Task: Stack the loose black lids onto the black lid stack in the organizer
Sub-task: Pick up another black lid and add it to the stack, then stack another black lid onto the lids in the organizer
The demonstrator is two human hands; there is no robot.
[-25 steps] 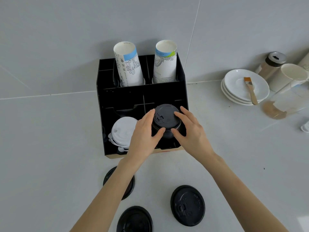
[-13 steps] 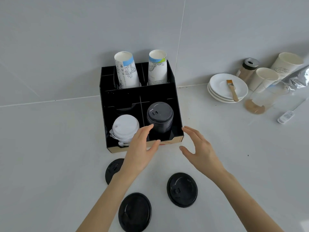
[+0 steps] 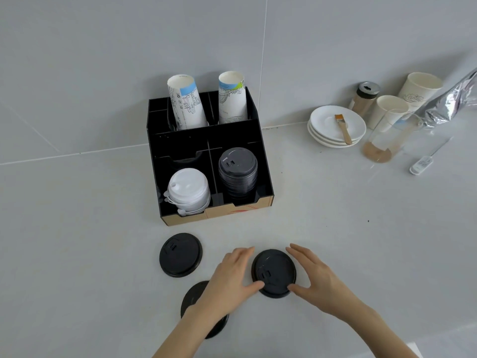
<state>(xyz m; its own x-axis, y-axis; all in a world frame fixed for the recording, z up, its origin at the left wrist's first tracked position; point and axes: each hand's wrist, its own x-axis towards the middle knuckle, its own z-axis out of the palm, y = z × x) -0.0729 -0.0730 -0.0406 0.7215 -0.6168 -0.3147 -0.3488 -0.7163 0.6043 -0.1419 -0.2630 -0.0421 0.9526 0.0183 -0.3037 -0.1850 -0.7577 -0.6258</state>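
Organizer (image 3: 260, 202) stands at twelve o'clock, black lid stack (image 3: 238, 171) in its front right bay; bare counter (image 3: 361, 241) lies between; left hand (image 3: 233, 273) and right hand (image 3: 313, 277), both open, flank a loose lid (image 3: 273, 272) at its edges.
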